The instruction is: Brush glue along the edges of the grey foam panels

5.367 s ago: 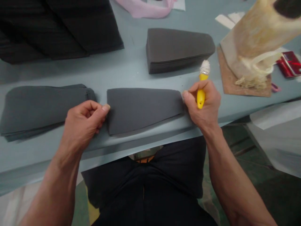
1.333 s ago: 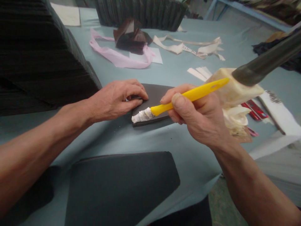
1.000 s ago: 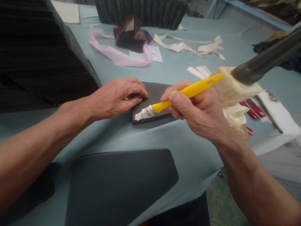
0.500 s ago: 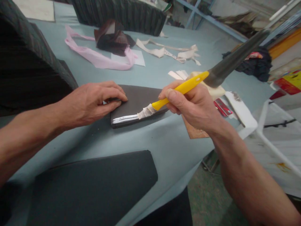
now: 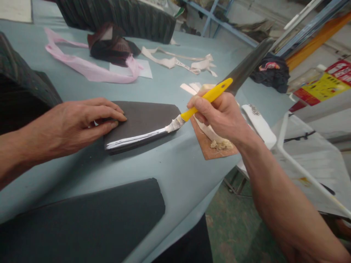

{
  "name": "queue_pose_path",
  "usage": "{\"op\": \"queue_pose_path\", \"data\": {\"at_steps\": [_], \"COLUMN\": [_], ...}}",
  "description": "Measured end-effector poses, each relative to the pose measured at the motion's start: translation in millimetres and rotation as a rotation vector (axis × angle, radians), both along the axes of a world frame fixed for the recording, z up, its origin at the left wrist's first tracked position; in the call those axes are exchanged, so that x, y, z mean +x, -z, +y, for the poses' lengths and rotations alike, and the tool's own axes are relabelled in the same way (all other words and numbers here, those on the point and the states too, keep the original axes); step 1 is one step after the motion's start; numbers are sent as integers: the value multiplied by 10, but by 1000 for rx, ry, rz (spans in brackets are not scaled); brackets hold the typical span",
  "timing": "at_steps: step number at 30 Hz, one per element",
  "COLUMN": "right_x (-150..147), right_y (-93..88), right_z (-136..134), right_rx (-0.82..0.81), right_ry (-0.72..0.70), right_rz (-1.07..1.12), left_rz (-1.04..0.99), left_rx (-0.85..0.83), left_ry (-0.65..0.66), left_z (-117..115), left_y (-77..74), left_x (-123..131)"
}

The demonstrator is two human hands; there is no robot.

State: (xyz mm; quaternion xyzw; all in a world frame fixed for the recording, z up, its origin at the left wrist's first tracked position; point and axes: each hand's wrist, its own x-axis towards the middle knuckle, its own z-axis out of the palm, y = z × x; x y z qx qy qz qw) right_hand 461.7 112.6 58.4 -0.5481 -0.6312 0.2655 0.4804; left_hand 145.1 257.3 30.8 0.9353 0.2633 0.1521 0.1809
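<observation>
The white streak now runs along nearly the whole near edge of the dark stack of pieces (image 5: pixel 142 122) on the desk (image 5: pixel 175 171), where a moment ago it covered only the left end, so the coating of this edge looks close to done. The right hand (image 5: pixel 219 115) is closed around the yellow brush (image 5: pixel 201 102), its bristles on the stack's right corner. The left hand (image 5: pixel 74 124) presses flat on the stack's left end, fingers extended, gripping nothing
</observation>
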Motion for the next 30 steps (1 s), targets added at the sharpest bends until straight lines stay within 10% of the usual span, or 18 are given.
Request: {"op": "queue_pose_path", "data": {"at_steps": [18,30], "right_x": [124,-474], "right_y": [-142,-70], "right_z": [-76,383], "right_rx": [35,96], "right_ry": [516,271], "right_rz": [-101,172], "left_rz": [119,293], "left_rx": [58,5], "left_ry": [5,-92], "left_z": [-103,-376], "left_y": [-83,-72], "left_x": [32,-20]}}
